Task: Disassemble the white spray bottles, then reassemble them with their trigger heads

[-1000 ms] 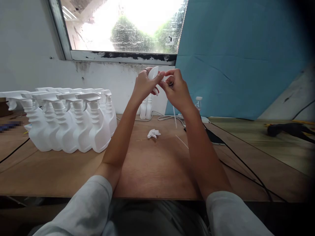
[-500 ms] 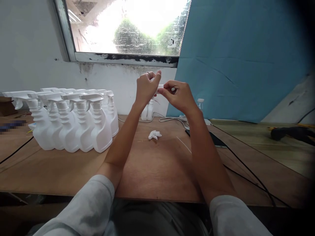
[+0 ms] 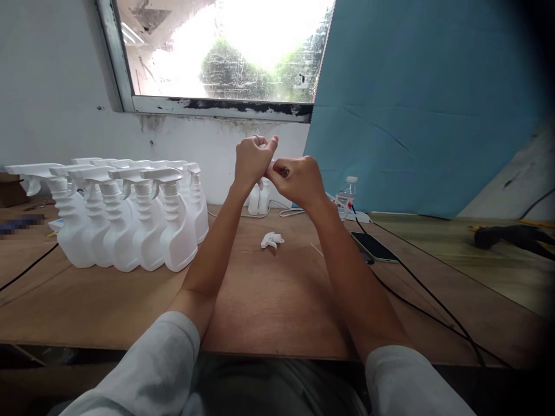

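Raised above the back of the table, my left hand (image 3: 252, 164) is closed with its thumb pointing up. My right hand (image 3: 299, 180) meets it, thumb and forefinger pinched together. Only a sliver of something pale shows between the hands; the fingers hide the rest. Below them on the wood lies a white trigger spray head (image 3: 272, 240). A thin pale tube (image 3: 317, 249) lies partly behind my right forearm. To the left stand several white spray bottles (image 3: 177, 242) in tight rows, trigger heads fitted.
Behind my hands, small white bottles (image 3: 259, 200) stand against the wall near a white cable (image 3: 291, 212). At right are a clear plastic bottle (image 3: 346, 196), a phone (image 3: 375, 247) and black cables (image 3: 429, 294). The wooden table (image 3: 277, 312) ends close to my body.
Both hands have moved slightly left and down, and my right hand has come in against the left. The pale piece between them is now mostly covered. The spray head has stayed put.
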The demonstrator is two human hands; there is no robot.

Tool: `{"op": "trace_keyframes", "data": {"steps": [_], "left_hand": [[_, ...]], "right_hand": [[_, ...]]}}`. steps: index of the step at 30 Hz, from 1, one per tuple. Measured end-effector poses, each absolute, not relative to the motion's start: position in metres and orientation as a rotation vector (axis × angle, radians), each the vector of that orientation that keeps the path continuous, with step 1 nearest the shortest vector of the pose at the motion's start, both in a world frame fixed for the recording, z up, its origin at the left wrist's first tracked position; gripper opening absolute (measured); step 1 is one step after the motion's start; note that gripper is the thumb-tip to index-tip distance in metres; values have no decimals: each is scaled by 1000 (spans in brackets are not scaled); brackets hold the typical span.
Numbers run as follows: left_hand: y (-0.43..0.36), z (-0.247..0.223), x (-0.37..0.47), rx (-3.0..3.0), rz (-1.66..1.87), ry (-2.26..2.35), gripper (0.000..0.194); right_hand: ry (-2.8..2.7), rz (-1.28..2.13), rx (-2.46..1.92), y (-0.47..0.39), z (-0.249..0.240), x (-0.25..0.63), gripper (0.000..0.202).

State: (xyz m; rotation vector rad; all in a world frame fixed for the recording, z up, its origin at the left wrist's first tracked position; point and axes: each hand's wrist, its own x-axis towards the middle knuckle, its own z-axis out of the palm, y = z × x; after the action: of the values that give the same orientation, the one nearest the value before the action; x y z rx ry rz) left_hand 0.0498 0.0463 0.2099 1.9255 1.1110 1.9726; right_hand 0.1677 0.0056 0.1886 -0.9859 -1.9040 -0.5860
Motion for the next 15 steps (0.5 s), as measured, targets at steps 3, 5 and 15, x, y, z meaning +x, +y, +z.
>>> {"op": "trace_keyframes", "data": {"steps": [3,5,15], "left_hand": [[47,209,49,1868,2034,1111,29],[51,209,44,1790,2086,1097,28],[68,212,12,1453,1971,792,39]], "right_hand": [[-1871,-573,-1026,6,187,167,47],[-1834,-549,-1043,6,188,168,52],[-1789,318,-1450,6,209,227,32]]}}
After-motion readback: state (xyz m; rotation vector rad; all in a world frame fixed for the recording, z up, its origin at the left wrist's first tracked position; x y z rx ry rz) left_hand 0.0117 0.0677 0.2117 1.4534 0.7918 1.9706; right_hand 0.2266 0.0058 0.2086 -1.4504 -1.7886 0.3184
